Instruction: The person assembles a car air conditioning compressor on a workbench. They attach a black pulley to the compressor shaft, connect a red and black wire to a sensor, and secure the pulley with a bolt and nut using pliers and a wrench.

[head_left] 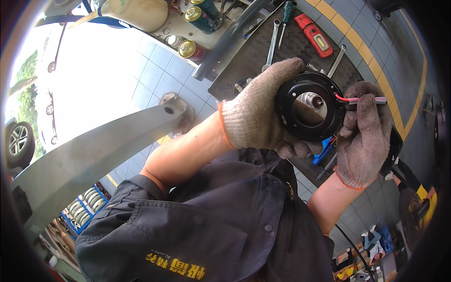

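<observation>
A black ring-shaped coil (310, 131) is held up in front of my chest, its round opening facing me. My left hand (258, 105), in a greyish-brown knit glove, grips its left edge, with the thumb over the top and fingers beneath. A red wire (343, 99) leaves the coil's right side and runs into a pale sleeve. My right hand (364, 134), gloved alike, is closed on that wire and sleeve, whose end sticks out past the fingers. Through the ring's opening shows a shiny round metal part (312, 99). My fingers hide part of the coil's rim.
On a dark textured mat (244, 58) lie wrenches (273, 44), a screwdriver (285, 23) and a red work light (314, 35). A blue-handled tool (322, 152) is below the coil. Cans (192, 49) stand on a shelf at upper left. A long metal arm (103, 136) extends at left.
</observation>
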A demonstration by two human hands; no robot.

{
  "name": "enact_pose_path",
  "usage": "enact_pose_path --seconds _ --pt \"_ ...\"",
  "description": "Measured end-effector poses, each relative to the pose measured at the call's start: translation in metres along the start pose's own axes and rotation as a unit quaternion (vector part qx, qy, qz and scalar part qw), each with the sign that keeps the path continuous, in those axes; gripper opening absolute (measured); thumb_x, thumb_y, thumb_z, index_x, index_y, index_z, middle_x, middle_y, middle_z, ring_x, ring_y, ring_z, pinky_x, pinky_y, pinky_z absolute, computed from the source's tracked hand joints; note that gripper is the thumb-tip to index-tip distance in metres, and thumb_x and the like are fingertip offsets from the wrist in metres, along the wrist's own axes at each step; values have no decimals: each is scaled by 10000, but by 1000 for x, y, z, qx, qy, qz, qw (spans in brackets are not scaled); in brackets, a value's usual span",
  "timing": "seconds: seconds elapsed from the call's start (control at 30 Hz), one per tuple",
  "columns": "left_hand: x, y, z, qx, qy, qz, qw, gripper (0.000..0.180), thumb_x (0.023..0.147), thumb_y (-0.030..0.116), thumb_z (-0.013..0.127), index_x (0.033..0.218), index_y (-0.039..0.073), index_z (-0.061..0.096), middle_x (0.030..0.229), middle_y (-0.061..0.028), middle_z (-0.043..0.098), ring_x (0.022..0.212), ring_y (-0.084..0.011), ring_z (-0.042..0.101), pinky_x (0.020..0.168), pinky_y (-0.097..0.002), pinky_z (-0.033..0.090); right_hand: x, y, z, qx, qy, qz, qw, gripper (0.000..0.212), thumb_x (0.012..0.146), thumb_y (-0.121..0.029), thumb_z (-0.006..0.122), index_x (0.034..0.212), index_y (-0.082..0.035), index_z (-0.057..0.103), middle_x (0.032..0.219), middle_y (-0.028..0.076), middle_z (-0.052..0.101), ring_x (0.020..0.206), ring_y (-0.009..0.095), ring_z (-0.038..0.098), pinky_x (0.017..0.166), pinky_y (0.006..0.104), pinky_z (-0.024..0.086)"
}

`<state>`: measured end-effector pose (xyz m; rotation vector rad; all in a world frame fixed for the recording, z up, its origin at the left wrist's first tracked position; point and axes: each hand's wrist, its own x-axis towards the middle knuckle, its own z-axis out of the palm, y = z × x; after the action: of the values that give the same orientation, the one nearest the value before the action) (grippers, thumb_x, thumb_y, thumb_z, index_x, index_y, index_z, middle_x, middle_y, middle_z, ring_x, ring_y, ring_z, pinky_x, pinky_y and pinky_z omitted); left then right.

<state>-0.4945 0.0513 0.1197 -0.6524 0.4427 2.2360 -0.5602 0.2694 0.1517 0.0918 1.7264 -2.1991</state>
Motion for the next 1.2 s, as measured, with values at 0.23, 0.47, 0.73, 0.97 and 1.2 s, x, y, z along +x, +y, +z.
enact_pose_path --seconds 0.23,0.47,0.73,0.97,1.2 --pt "-1 0 -2 19 -14 -11 1000 992 1083 905 388 1381 51 795 1175 -271 842 859 -461 775 696 -519 579 -1 0 -1 13 -6 -4 1000 320 1112 -181 824 1317 57 761 947 56 749 674 60 615 534 224 419" --pt "-3 -4 -4 18 -10 -10 1000 984 1092 904 379 1385 63 796 1183 -247 849 883 -468 790 719 -517 579 -5 5 -5 18 8 -4 1000 330 1121 -190 822 1325 61 757 953 64 751 667 60 601 534 226 407" --pt "-4 -10 -10 41 -40 1 998 821 1066 774 494 1447 95 754 1222 -203 841 963 -424 792 773 -507 607 -11 10 -7 31 -19 -9 999 356 1114 -198 828 1338 63 733 971 61 740 678 53 559 555 219 398" --pt "-2 -24 -26 223 -48 190 955 693 973 537 736 1512 103 715 1301 -145 830 1122 -355 784 916 -513 628 -19 15 -11 20 21 0 1000 351 1093 -196 848 1342 27 742 1019 69 767 707 52 588 584 208 421" --pt "3 -31 -42 435 -33 339 833 700 982 368 875 1596 113 658 1404 -106 807 1280 -303 766 1018 -551 652 -26 21 -19 46 0 5 999 360 1049 -164 888 1335 13 758 1062 75 784 752 62 629 627 208 464"
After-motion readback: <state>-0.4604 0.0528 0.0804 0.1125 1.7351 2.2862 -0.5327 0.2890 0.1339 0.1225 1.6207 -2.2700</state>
